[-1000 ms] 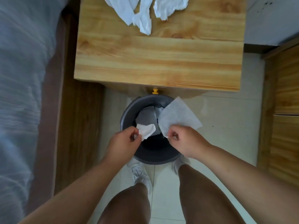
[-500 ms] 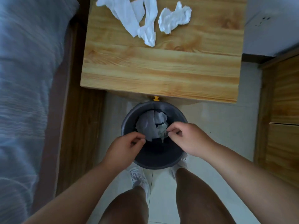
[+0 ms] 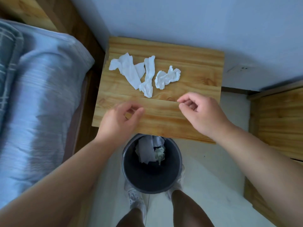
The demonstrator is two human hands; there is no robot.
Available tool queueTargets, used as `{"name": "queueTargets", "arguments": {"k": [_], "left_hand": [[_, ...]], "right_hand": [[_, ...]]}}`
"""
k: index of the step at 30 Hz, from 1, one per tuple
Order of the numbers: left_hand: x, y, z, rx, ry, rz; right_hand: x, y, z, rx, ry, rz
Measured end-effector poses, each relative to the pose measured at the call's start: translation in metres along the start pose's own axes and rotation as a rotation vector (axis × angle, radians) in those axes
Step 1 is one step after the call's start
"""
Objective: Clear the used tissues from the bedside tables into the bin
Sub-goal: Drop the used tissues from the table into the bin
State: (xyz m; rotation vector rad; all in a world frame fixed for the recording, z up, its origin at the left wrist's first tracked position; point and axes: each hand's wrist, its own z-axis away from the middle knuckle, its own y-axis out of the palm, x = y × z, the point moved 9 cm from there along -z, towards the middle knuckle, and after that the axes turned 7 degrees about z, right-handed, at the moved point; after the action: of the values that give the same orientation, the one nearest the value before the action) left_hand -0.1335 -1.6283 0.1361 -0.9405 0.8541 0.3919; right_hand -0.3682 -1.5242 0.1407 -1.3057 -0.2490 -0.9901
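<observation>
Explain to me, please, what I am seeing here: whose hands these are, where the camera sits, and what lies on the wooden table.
There is no machine: a person wears one wide-angle camera on the head, looking down at their own arms. The left hand and right hand hover over the near part of the bedside table, fingers loosely curled, holding nothing. Farther back lie three white tissues: a long flat tissue, a twisted tissue touching it, and a crumpled tissue apart on the right. In front of the table a dark bin stands on the floor with discarded tissues inside. The bed is at the left.
</observation>
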Motion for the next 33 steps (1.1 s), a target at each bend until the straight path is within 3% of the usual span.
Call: {"name": "queueTargets", "arguments": {"k": [7, 14, 21, 26, 33], "left_hand": [[-0.028, -0.024, -0.074, -0.151, 0.092, -0.305], [-0.031, 0.002, -0.117, -0.016, 0.063, -0.607], [-0.016, 0.032, -0.118, 0.079, 0.001, -0.605], [-0.016, 0.031, -0.111, 0.020, 0.066, -0.517], [-0.018, 0.032, -0.099, 0.038, 0.069, -0.375]], "right_hand": [[0.012, -0.013, -0.075, -0.063, -0.050, 0.139], [0.024, 0.014, -0.113, -0.001, -0.195, 0.399], [0.025, 0.032, -0.117, 0.073, -0.260, 0.498], [0.024, 0.037, -0.104, 0.100, -0.301, 0.487], [0.017, 0.025, -0.082, 0.047, -0.267, 0.297]]}}
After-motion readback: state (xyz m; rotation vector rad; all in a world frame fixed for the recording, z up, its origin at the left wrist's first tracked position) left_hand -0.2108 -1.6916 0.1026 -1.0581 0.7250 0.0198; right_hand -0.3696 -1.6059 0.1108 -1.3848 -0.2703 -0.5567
